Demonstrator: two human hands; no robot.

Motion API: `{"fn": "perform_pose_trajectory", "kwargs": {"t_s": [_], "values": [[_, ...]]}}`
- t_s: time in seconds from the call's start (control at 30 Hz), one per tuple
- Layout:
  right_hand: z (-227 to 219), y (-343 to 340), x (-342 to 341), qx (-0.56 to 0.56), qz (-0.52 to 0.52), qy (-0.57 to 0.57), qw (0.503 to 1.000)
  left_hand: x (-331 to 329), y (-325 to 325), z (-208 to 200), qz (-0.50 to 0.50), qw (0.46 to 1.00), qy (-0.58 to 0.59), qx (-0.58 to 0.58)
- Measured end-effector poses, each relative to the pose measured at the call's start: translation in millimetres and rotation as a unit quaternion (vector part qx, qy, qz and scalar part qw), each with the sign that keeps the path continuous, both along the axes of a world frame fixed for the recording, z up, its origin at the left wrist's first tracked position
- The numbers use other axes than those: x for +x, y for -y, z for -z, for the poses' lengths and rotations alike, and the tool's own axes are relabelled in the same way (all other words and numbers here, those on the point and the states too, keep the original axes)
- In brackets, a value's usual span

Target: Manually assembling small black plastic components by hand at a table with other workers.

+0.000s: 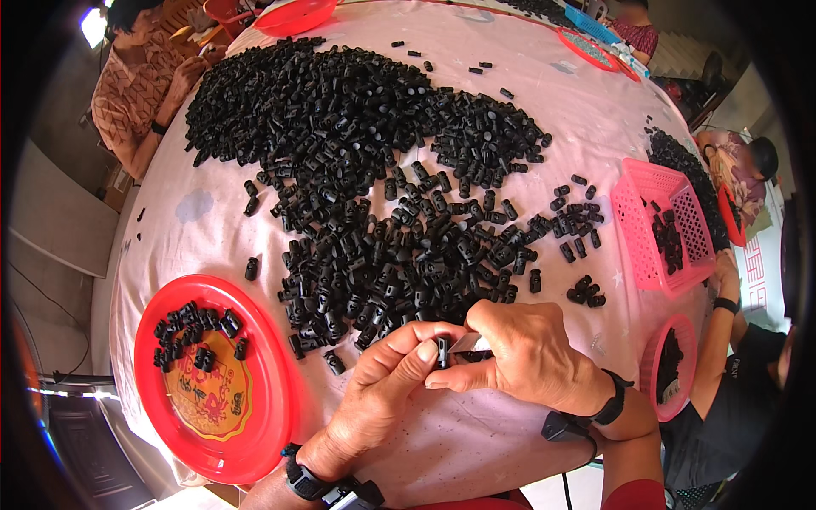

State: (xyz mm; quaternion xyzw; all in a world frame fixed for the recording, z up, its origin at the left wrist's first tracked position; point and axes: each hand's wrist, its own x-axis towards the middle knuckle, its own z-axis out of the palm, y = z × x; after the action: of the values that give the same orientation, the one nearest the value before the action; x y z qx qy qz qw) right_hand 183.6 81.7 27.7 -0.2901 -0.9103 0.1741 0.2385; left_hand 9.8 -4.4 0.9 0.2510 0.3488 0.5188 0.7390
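Observation:
Near the front edge of the cloth, my left hand (387,382) pinches a small black plastic cord lock (443,352) upright between thumb and fingertips. Close against it, my right hand (531,357) is closed on a thin, pale, blade-like piece (466,342), partly hidden by the fingers. The right thumb reaches to the lower end of the cord lock. Just beyond both hands spreads a large pile of similar black cord locks (399,263), thickest toward the far left.
At left a red round tray (276,408) holds several cord locks. A pink basket (625,212) and a pink bowl (690,357) stand at right, with black pieces inside. Other people sit around the table, one (722,425) close on my right. A red tray (297,17) lies at the far side.

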Motion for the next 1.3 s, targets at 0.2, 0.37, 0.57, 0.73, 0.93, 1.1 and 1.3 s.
{"fn": "perform_pose_trajectory", "kwargs": {"t_s": [0.2,0.37,0.57,0.73,0.93,1.1,1.3], "values": [[1.6,-0.1,-0.3,0.025,-0.002,-0.004,1.0,0.1,0.0,1.1,-0.001,1.0,0.002,-0.005],[3.4,0.1,-0.4,0.023,-0.003,-0.015,1.0,1.1,0.0,0.0,-0.004,1.0,0.003,-0.004],[0.2,-1.0,2.1,0.035,-0.019,0.021,0.999,-1.5,-0.4,0.4,0.005,1.0,0.004,-0.006],[0.9,-0.4,0.8,0.051,-0.013,0.015,0.998,-0.8,-0.5,-2.8,0.007,1.0,0.009,-0.014],[2.0,-0.3,0.5,0.067,-0.006,0.021,0.998,-0.3,-0.5,-1.6,0.0,1.0,0.012,-0.01],[4.0,-0.2,0.3,0.089,-0.001,0.032,0.996,2.7,-1.0,-5.2,-0.021,1.0,-0.01,-0.02],[4.5,-0.5,0.2,0.092,-0.006,0.03,0.995,0.1,0.2,1.3,-0.005,1.0,0.012,-0.012]]}}
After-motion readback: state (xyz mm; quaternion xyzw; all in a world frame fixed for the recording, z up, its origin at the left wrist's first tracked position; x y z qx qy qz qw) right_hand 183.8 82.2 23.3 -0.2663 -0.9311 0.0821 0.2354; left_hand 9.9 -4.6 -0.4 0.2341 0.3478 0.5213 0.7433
